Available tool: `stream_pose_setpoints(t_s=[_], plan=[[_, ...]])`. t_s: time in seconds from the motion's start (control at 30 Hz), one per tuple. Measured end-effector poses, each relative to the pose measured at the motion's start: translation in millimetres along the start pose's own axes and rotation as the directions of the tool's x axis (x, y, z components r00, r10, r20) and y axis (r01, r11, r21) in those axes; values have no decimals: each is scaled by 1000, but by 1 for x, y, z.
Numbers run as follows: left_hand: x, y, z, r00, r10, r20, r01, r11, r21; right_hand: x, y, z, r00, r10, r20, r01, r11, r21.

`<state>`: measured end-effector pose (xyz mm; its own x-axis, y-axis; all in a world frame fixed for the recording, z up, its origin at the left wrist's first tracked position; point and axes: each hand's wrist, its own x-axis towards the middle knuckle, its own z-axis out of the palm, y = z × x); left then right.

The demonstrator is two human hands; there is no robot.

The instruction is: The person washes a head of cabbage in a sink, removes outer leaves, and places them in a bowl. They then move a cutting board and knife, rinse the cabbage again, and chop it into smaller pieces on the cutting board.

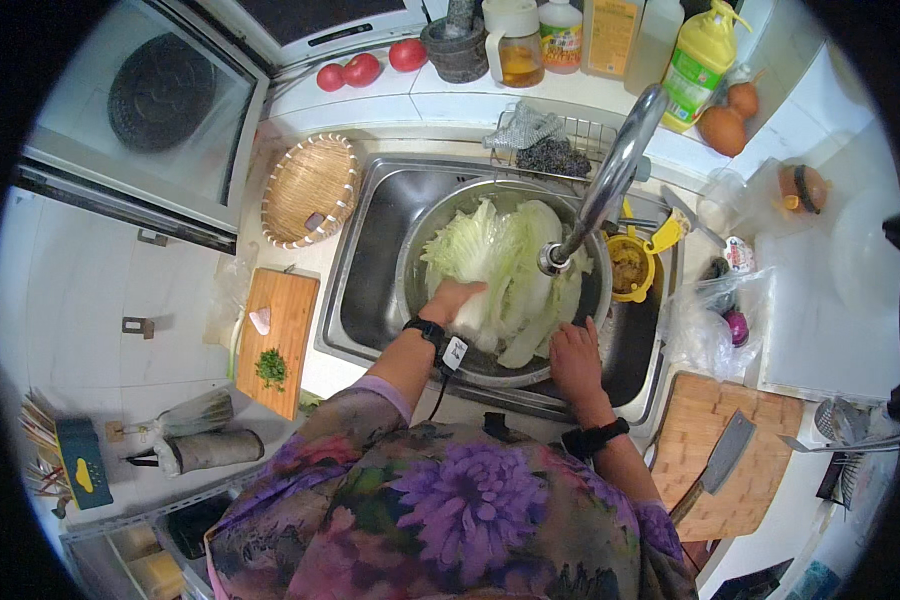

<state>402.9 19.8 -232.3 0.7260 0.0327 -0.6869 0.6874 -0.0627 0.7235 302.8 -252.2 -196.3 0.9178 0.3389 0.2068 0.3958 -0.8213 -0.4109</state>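
Pale green napa cabbage leaves [529,277] lie in water in a large round metal basin [412,300], which rests over the double sink. My left hand [452,300] is on a leaf at the basin's left side, its thumb apart; the underside of the hand is hidden, so its hold is unclear. At the basin's lower right rim is my right hand [576,358], fingers bent beside a leaf edge; whether they grip anything cannot be seen. The curved metal faucet [622,157] reaches over the leaves from the upper right.
A yellow strainer [630,266] sits in the right sink bowl. A cleaver [727,450] lies on the right cutting board [772,480]. Left are a wicker basket [307,187] and a board [292,300] with chopped greens [271,369]. Tomatoes [361,70] and bottles line the sill.
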Motion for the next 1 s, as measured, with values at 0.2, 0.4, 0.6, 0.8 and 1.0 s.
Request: stream_pose_setpoints(t_s=[0.2,0.4,0.6,0.8,1.0], plan=[[-46,40,-14,990,-24,142,32,998,-54,0,1,-1,1000,-23,5,23,999,-47],[-115,101,-33,957,95,275,-55,988,-147,-4,4,2,997,-81,-8,80,992,-100],[-145,110,-37,949,117,294,-53,975,-216,-5,7,3,990,-87,-115,87,996,-11],[-78,37,-21,964,-150,219,195,960,-201,-3,5,-2,998,-70,7,70,995,-69],[-39,8,1,974,-63,216,112,968,-224,0,2,-8,997,-6,82,8,1000,-28]])
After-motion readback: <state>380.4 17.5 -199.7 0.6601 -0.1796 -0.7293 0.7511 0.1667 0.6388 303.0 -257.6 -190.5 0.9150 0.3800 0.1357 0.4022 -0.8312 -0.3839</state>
